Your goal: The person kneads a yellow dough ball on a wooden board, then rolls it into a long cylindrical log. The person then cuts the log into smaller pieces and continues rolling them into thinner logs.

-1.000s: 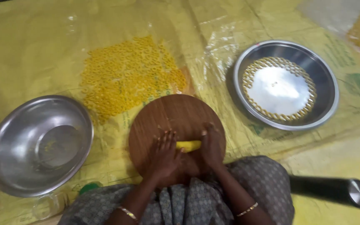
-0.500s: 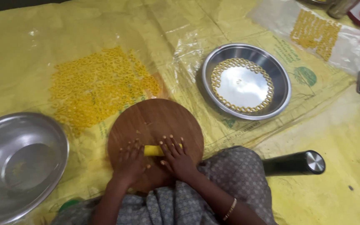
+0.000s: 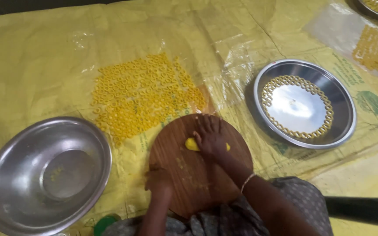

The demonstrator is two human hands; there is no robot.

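A round wooden board [image 3: 189,175] rests on my lap over the yellow sheet. My right hand [image 3: 210,136] presses flat on a small roll of yellow dough [image 3: 191,144] near the board's far edge, fingers spread. My left hand [image 3: 157,179] grips the board's left rim. Beyond the board lies a patch of several small yellow dough rings [image 3: 141,96] laid out on clear plastic.
An empty steel bowl [image 3: 5,175] sits at the left. A steel plate [image 3: 344,109] at the right carries dough rings around its inner edge. More rings [image 3: 377,52] lie on plastic at the far right. A dark cylinder [image 3: 364,209] lies at lower right.
My left hand left the dough and moved to the board's left rim. My right hand now works the dough alone, farther up the board. The view shifted.
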